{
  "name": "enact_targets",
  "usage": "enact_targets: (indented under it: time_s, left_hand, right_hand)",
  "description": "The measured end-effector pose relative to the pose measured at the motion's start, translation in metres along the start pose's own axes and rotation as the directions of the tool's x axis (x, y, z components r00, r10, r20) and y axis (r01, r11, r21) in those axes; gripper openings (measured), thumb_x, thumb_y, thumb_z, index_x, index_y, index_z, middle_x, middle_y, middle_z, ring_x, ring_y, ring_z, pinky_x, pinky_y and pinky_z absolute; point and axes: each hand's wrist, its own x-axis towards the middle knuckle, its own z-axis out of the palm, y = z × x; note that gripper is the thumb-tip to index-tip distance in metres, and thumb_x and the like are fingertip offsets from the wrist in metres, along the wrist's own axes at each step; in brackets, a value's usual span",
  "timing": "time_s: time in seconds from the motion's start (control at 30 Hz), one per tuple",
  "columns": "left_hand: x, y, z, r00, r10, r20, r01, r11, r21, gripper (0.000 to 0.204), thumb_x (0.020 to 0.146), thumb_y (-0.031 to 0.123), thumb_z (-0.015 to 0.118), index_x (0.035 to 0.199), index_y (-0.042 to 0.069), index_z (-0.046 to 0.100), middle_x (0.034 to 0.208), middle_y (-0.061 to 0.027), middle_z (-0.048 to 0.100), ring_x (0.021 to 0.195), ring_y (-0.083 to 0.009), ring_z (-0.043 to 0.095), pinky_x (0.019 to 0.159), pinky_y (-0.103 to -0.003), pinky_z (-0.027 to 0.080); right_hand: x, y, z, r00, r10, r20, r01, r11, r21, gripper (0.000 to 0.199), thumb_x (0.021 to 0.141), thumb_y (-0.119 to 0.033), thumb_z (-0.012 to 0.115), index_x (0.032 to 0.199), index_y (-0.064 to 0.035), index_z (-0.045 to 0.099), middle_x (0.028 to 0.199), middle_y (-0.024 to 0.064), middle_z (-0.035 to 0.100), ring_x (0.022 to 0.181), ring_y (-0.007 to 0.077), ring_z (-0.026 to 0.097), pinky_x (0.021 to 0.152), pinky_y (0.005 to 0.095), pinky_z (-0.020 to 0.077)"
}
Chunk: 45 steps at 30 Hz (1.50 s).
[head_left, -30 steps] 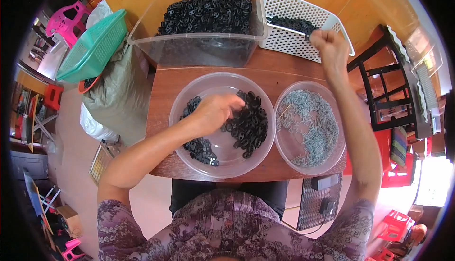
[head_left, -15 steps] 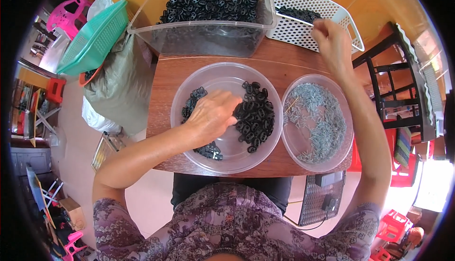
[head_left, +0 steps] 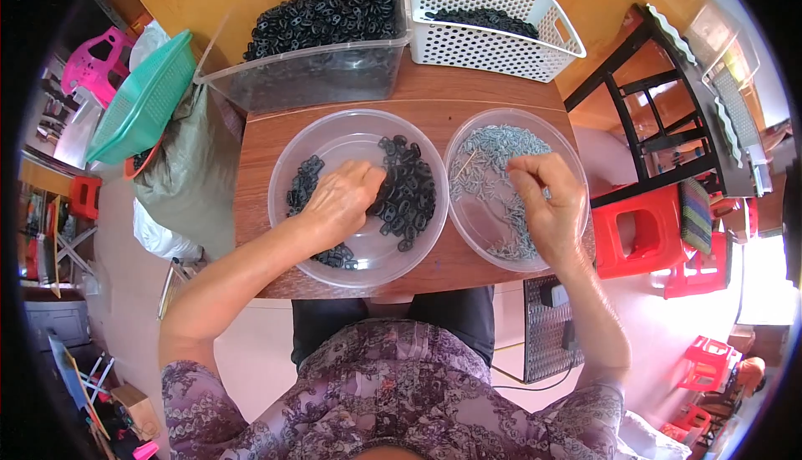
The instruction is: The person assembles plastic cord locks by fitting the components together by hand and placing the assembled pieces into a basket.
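My left hand (head_left: 344,199) is over a round clear plastic bowl (head_left: 288,147), its fingers pinched beside a pile of small black oval plastic pieces with holes (head_left: 408,188). Whatever those fingers grip is hidden. Along the bowl's left side lie smaller-looking dark pieces (head_left: 302,186), partly covered by the hand. My right hand (head_left: 551,205) hovers above a second clear bowl (head_left: 576,149) full of small grey-blue metal pins or screws (head_left: 493,147). Its thumb and forefinger come together, and what is between them cannot be made out. A thin light stick (head_left: 464,163) lies among the pins.
At the back of the wooden table (head_left: 443,96) stand a large clear bin (head_left: 309,80) heaped with black pieces and a white perforated basket (head_left: 493,52) holding more. Left are a green basket (head_left: 142,101) and a sack (head_left: 192,180); right, a dark rack (head_left: 668,117) and red stool (head_left: 639,238).
My right hand has come back from the white basket to above the bowl of pins. My left hand stays pinched in the black-piece bowl. The whole view has shifted.
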Motion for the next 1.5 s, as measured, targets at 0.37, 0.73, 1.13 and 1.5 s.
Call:
enact_targets:
  time_s: [0.37,0.73,1.13,1.5]
  left_hand:
    - [0.002,0.004,-0.009,0.938,-0.344,0.042,0.346,0.924,-0.165,0.023,0.066,0.005,0.06,0.089,0.0,0.056,0.075,-0.0183,0.059,0.068,-0.0356,0.059,0.064,-0.041,0.048]
    - [-0.067,0.096,-0.043,0.873,-0.382,0.302,0.106,-0.457,-0.883,0.025,0.077,0.004,0.062,0.101,-0.003,0.058,0.082,-0.0078,0.06,0.065,-0.0155,0.057,0.06,-0.034,0.05]
    - [-0.105,0.136,-0.044,0.83,-0.454,0.324,0.142,-0.39,-0.91,0.018,0.081,0.002,0.061,0.098,-0.002,0.057,0.086,-0.0098,0.062,0.072,-0.0207,0.062,0.06,-0.035,0.052]
    - [-0.12,0.179,-0.031,0.734,-0.676,-0.067,-0.053,0.041,-0.998,0.026,0.075,-0.006,0.067,0.1,-0.003,0.057,0.087,-0.0082,0.063,0.075,-0.0138,0.062,0.069,-0.028,0.054]
  right_hand:
    - [-0.067,-0.046,0.017,0.991,0.129,-0.036,-0.112,0.946,0.305,0.01,0.078,0.001,0.063,0.087,0.0,0.063,0.078,0.0106,0.059,0.07,0.022,0.056,0.064,0.0299,0.0448]
    - [-0.092,-0.098,0.042,0.991,0.128,0.05,-0.132,0.786,0.605,0.015,0.076,0.001,0.064,0.091,-0.0006,0.063,0.086,0.0097,0.062,0.075,0.0205,0.056,0.066,0.0295,0.0454]
    - [-0.103,-0.12,0.04,0.968,-0.246,0.048,0.196,0.864,0.464,0.022,0.072,0.003,0.066,0.093,-0.0031,0.066,0.098,0.0101,0.059,0.093,0.0209,0.054,0.08,0.0316,0.0445]
    - [-0.135,-0.128,0.054,0.997,0.065,0.043,-0.072,0.558,0.827,0.021,0.073,0.005,0.066,0.091,-0.0038,0.064,0.099,0.0082,0.057,0.091,0.0174,0.054,0.073,0.0266,0.0476]
